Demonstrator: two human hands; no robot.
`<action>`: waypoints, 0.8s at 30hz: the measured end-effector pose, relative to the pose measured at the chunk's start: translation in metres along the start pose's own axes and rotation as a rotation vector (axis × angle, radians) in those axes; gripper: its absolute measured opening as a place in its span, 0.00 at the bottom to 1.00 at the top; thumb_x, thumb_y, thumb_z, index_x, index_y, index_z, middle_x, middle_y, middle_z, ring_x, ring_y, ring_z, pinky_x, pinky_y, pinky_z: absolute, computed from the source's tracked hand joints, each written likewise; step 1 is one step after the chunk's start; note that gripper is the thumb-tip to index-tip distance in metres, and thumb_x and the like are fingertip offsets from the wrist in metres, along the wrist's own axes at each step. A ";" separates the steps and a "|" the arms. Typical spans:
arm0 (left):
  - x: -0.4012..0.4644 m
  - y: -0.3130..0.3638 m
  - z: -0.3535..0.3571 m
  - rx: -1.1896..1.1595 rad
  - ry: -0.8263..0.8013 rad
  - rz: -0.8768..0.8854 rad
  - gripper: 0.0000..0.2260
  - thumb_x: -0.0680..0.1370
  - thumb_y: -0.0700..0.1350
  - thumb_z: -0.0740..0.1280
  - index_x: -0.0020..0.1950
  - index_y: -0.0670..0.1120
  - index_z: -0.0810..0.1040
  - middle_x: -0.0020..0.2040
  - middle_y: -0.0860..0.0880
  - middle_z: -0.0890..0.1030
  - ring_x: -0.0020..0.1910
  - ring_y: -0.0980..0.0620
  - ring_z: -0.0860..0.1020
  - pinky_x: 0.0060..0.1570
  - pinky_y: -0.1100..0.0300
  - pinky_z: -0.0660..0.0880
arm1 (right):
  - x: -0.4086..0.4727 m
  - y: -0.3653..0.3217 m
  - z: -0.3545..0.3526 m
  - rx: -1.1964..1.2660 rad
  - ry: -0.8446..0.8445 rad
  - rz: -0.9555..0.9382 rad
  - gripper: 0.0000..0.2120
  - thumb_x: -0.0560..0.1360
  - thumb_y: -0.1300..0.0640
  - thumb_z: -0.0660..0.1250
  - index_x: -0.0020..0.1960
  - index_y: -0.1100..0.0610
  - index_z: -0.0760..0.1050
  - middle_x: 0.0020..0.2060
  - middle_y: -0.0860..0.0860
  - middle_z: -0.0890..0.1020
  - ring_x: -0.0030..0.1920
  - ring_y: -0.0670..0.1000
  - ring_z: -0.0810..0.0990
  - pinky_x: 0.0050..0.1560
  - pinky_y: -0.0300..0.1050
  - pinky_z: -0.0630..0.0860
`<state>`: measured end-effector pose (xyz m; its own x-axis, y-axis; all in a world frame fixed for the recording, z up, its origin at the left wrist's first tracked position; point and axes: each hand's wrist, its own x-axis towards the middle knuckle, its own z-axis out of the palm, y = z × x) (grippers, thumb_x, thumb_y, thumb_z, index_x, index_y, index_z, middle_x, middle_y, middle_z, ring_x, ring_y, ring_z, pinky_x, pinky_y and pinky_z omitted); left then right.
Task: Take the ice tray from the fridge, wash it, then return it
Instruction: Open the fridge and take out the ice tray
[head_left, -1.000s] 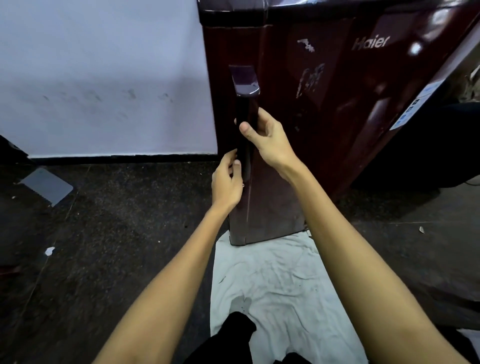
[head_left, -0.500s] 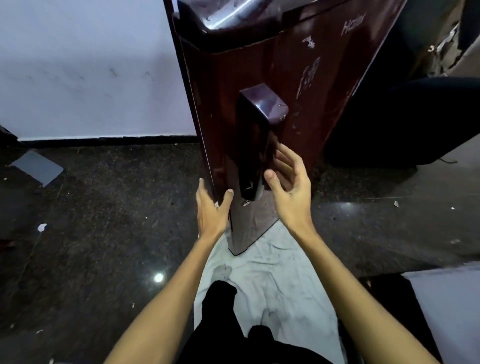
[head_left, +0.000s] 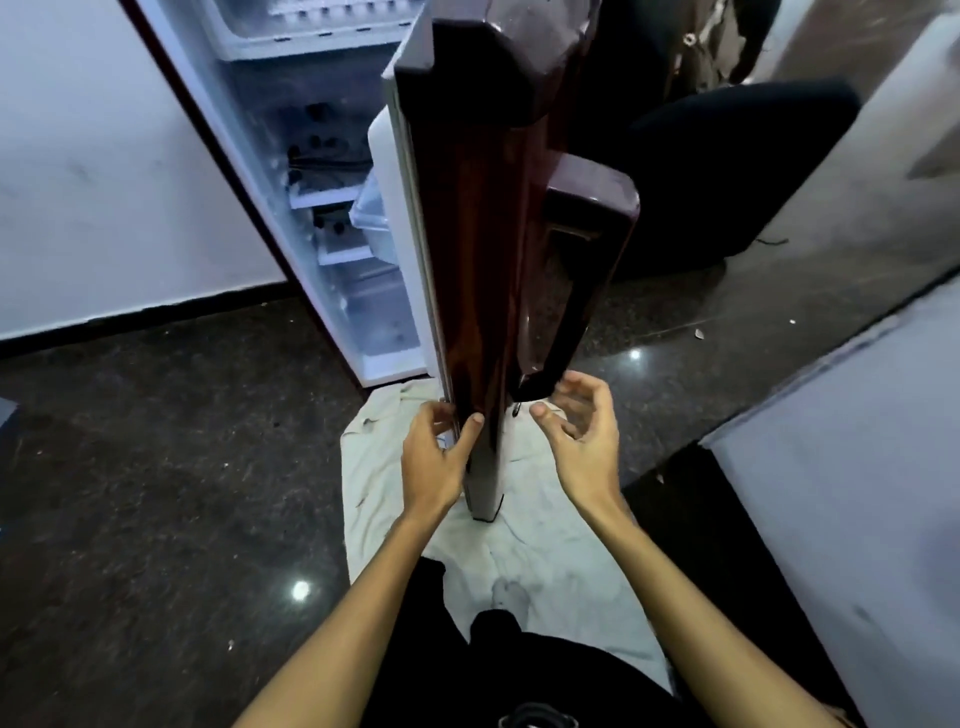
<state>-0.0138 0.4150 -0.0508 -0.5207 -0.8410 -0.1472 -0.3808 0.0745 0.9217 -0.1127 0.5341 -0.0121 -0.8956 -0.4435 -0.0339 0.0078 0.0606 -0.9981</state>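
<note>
The dark red fridge door stands swung open, edge-on toward me. My left hand grips the door's lower free edge, fingers on the inner side and thumb on the outer face. My right hand is open just below the lower end of the dark door handle, fingers curled and apart, holding nothing. Behind the door the lit white fridge interior shows shelves and a compartment at the top. I cannot make out an ice tray.
A white cloth lies on the dark speckled floor under the door. A white wall runs along the left. A black chair stands behind the door to the right, and a pale surface is at the right.
The door has swung from shut to wide open, baring the interior. My right hand has let go of the handle; my left hand has moved onto the door's edge.
</note>
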 end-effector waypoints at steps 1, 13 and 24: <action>-0.002 0.002 0.007 0.011 -0.019 0.013 0.13 0.73 0.55 0.71 0.51 0.50 0.75 0.49 0.53 0.80 0.52 0.53 0.79 0.52 0.51 0.78 | 0.001 0.000 -0.008 0.002 0.024 -0.004 0.19 0.71 0.58 0.72 0.60 0.52 0.70 0.55 0.48 0.77 0.56 0.45 0.77 0.52 0.34 0.75; -0.024 0.051 0.076 -0.045 -0.212 0.152 0.11 0.74 0.47 0.72 0.53 0.48 0.75 0.49 0.54 0.79 0.52 0.54 0.79 0.49 0.67 0.75 | 0.013 0.007 -0.079 -0.004 0.151 -0.015 0.18 0.73 0.63 0.70 0.59 0.51 0.72 0.54 0.47 0.79 0.55 0.41 0.79 0.55 0.37 0.76; -0.018 0.102 0.129 -0.031 -0.339 0.369 0.15 0.77 0.45 0.69 0.62 0.43 0.77 0.57 0.47 0.82 0.57 0.52 0.79 0.56 0.67 0.73 | 0.051 0.006 -0.145 -0.159 0.297 -0.043 0.19 0.76 0.59 0.67 0.66 0.59 0.68 0.55 0.45 0.74 0.59 0.46 0.73 0.54 0.33 0.72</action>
<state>-0.1418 0.5073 0.0001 -0.8372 -0.5399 0.0872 -0.1043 0.3141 0.9436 -0.2223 0.6413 -0.0127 -0.9843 -0.1701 0.0476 -0.0812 0.1964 -0.9771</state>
